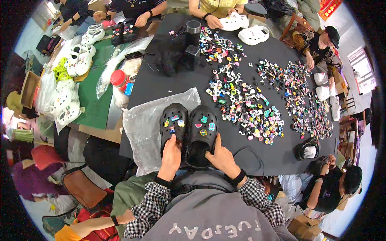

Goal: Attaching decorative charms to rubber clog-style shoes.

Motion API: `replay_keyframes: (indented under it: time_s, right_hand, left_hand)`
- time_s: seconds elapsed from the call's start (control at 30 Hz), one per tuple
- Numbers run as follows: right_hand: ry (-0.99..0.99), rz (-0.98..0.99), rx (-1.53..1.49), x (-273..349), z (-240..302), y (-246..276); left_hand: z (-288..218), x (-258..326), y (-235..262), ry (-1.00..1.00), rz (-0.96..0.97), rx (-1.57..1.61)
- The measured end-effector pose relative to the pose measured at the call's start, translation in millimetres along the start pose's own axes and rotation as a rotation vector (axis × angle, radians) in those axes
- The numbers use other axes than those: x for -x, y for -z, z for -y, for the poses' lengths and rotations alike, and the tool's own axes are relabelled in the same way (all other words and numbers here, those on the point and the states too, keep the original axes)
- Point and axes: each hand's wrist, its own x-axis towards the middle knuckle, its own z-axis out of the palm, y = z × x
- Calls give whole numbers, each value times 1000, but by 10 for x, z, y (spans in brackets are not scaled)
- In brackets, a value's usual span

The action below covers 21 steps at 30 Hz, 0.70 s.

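A pair of black clogs stands side by side at the near edge of the dark table, toes pointing away from me. Small colourful charms sit in the vent holes of both the left clog (168, 111) and the right clog (207, 137). My left hand (171, 156) is closed on the side of the left clog. With its thumb at the heel opening and a finger along the outer side, my right hand (223, 157) grips the right clog. Under and beside the left clog lies a clear plastic bag (141, 116).
Loose charms (237, 102) spread in heaps across the dark table (177, 86). A red-lidded jar (118, 78) stands at its left. White clogs (64, 96) lie on a green mat (98, 92). Several people work around the table, one holding a white clog (234, 21). A black pouch (306, 149) sits at the right.
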Motion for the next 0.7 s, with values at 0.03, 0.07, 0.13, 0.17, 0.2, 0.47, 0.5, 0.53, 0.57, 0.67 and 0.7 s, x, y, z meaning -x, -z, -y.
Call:
replay_keyframes:
  time_s: [0.03,0.07,0.13,0.17,0.2,0.47,0.5,0.53,0.57,0.67,0.7]
  right_hand:
    - [7,3,14,-33,-44,-26]
    - [14,7,27,-52,-75,-50]
    - [-1,24,3,-53,-99,-90]
    - [-19,41,-22,-55,-98,-96]
    - [-15,43,-21,-55,-97,-91]
    - [84,-9,-21,9,-144,-37]
    - [86,-8,-24,27,-127,-5]
    - [154,-62,-9,63,-75,68]
    - [215,-121,7,98,-38,138]
    - [390,-240,12,137,129,301]
    - [388,-240,10,119,163,296]
  left_hand:
    - [-5,-6,-54,-27,25,2]
    - [-12,-8,-85,-55,51,4]
    - [18,-58,-44,-41,36,5]
    - [33,-76,-21,-26,22,7]
    - [43,-80,10,-29,20,7]
    - [-87,183,-85,53,-134,-283]
    - [-114,231,-117,51,-136,-285]
    - [-152,298,-159,50,-120,-301]
    - [-172,345,-196,56,-100,-318]
    - [-282,464,-242,76,-2,-309]
    - [-288,467,-225,77,-2,-311]
